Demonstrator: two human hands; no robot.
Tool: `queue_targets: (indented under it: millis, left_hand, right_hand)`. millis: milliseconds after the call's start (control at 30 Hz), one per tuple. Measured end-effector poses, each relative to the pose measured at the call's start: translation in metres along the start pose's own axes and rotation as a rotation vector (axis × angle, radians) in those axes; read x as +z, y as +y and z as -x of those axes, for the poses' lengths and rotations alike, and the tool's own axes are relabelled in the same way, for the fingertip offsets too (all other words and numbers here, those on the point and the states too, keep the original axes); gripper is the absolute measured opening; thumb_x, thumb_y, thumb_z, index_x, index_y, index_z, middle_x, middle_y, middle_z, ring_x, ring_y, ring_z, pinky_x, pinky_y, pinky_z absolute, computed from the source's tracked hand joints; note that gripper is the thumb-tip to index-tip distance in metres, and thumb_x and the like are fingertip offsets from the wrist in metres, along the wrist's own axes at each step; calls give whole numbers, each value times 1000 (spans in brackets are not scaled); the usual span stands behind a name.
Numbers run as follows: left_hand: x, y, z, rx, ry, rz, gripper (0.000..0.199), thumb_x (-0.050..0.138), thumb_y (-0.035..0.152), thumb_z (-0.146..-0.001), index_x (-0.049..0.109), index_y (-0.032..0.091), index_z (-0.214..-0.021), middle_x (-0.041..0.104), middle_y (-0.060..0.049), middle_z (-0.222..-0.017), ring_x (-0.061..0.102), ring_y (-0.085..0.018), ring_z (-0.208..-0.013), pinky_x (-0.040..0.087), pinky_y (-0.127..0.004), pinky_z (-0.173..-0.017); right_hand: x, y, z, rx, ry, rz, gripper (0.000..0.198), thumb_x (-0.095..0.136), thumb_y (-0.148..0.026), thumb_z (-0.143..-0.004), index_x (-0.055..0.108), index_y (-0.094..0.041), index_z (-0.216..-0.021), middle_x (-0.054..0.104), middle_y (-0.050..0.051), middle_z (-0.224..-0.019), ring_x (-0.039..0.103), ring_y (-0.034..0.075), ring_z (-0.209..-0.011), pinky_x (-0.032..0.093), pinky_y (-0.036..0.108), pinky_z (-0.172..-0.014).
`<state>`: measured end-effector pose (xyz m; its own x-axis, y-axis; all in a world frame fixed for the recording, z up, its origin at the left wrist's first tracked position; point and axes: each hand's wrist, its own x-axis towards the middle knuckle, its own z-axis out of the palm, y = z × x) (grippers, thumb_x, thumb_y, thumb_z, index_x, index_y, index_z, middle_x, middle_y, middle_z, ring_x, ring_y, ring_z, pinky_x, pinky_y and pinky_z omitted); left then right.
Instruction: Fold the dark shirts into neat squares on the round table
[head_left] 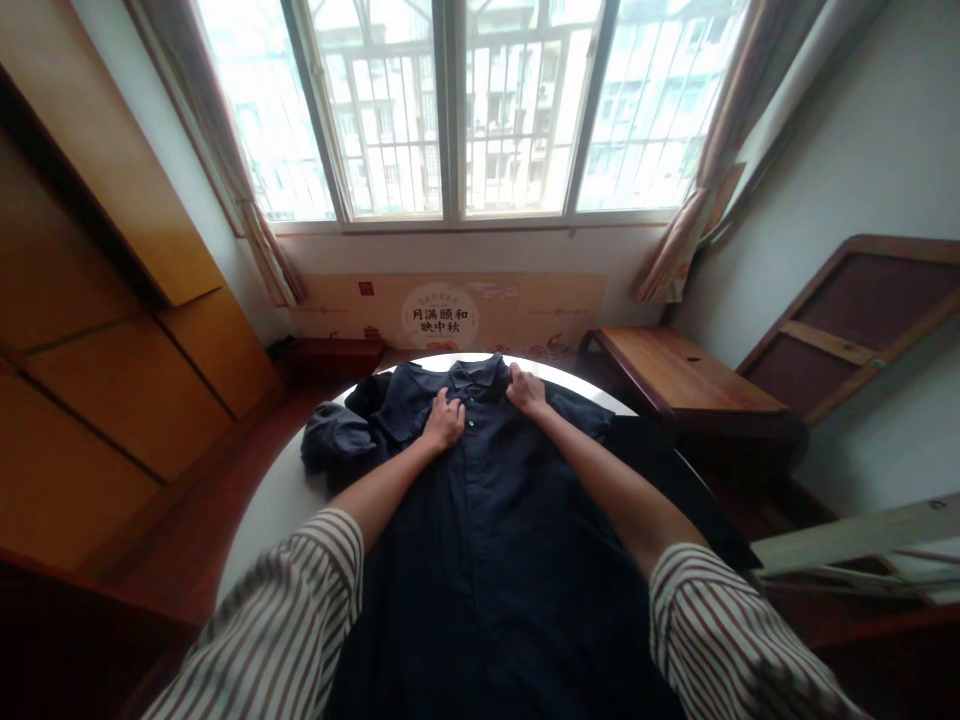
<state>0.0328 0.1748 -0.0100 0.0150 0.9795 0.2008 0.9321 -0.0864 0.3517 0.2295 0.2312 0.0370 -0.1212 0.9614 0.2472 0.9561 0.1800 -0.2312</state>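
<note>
A dark navy button-up shirt [480,540] lies spread front side up, its collar [480,375] at the far end and small pale buttons down the middle. My right hand [526,388] is closed at the right side of the collar, pinching the fabric there. Left of the button line, my left hand [446,418] rests on the shirt's upper chest with fingers bent and a little apart. One sleeve [337,437] lies bunched at the left, showing a greyer side. The other side of the shirt spreads right beneath my right forearm.
Under the shirt is a round white table [262,520]. A wooden side table [690,370] stands right, near a leaning framed panel [855,320]. Wooden cabinets [112,400] line the left. Ahead are a printed banner [510,305] and a barred window [450,110] with tied curtains.
</note>
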Motion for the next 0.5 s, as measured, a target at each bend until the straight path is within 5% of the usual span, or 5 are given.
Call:
queue_targets:
  millis: [133,300,500]
  left_hand:
    - [-11,-8,-39,-150,66,40,61,47,22,-95,31,3,-150,25,-26,-158,44,-29,-139,38,-35,-114]
    - [-11,-23,-73,-124,13,126,107,70,19,-77,0,14,-158,28,-19,-159,43,-26,-139,41,-30,-110]
    - [2,-15,-87,32,-45,95,74,53,20,-89,23,12,-156,41,-14,-154,38,-21,-143,32,-30,-117]
  right_hand:
    - [-6,7,13,-164,16,-29,42,40,-1,-84,58,-17,-119,68,13,-114,62,26,-101,44,32,-85]
    - [-11,17,37,-353,36,-38,45,39,4,-79,62,-17,-111,66,9,-114,58,23,-101,40,32,-95]
    - [-22,24,40,-411,75,-46,47,40,5,-79,61,-16,-117,64,11,-121,55,26,-112,35,38,-105]
